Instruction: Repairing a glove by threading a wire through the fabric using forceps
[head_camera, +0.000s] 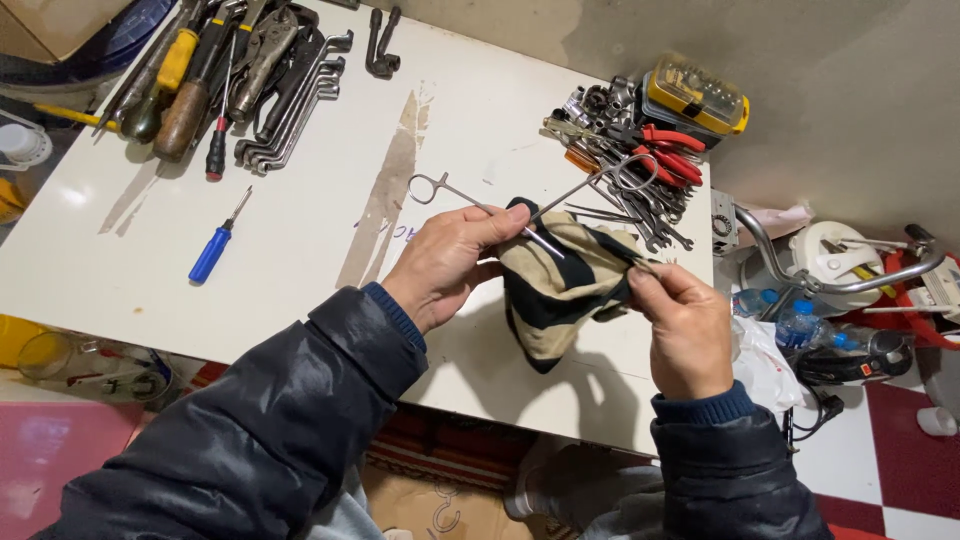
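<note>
My left hand (443, 262) pinches a pair of slim metal forceps (540, 206) near their pivot, pressing them against a tan and black striped cloth (560, 285). The forceps' ring handles spread apart, one toward the upper left (424, 187) and one toward the upper right (634, 172). My right hand (684, 325) grips the cloth's right edge, fingers closed on the fabric. Both hands hover above the near edge of a white table (300, 250). The forceps' tips are hidden in the cloth.
A blue-handled screwdriver (214, 245) lies left of my hands. Wrenches, pliers and screwdrivers (240, 75) are heaped at the far left. A tangle of metal tools, red-handled pliers (672, 152) and a yellow bit case (696, 95) sit far right. Water bottles (795, 322) and a chrome handlebar (820, 280) stand beyond the table's right edge.
</note>
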